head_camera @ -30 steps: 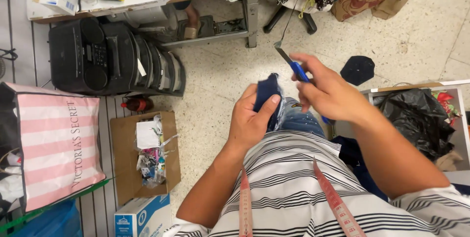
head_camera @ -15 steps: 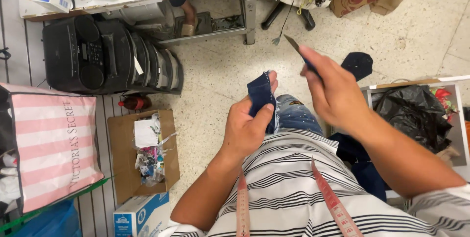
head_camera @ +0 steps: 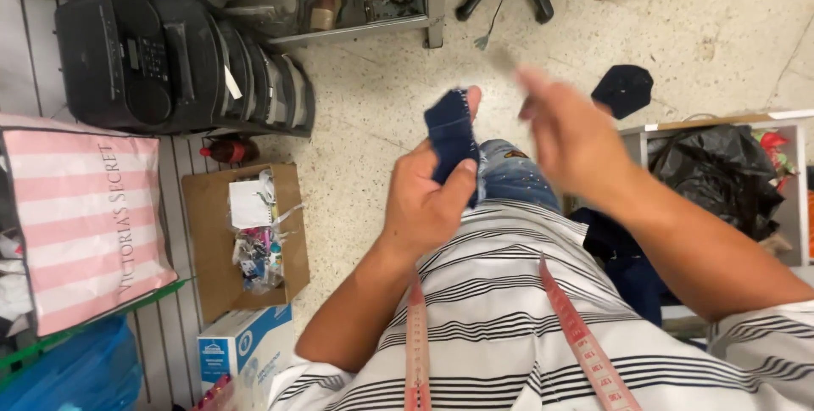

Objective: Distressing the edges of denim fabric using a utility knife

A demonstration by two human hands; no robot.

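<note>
Head view, looking down past my striped shirt to the speckled floor. My left hand is closed around a small piece of dark blue denim, thumb pressed across its face and fingers wrapped behind. The piece stands nearly upright out of my fist — its long axis runs from my palm up and away from my body, with a frayed, pale edge along its right side and its top end free. My right hand hovers just to the right of the denim, near but apart from it, blurred by motion. Its fingers look loosely curled, and I cannot tell whether they pinch anything; a faint thin streak beyond the fingertips is too smeared to identify.

The denim thus lies to the left of my right hand and at about the same height, its frayed edge facing that hand. The left hand is the one in contact; the right is the nearer free hand.

Around me: a measuring tape draped over my shoulders, a black stereo at upper left, a pink striped bag at left, a cardboard tray of small items — none within reach of either hand.
</note>
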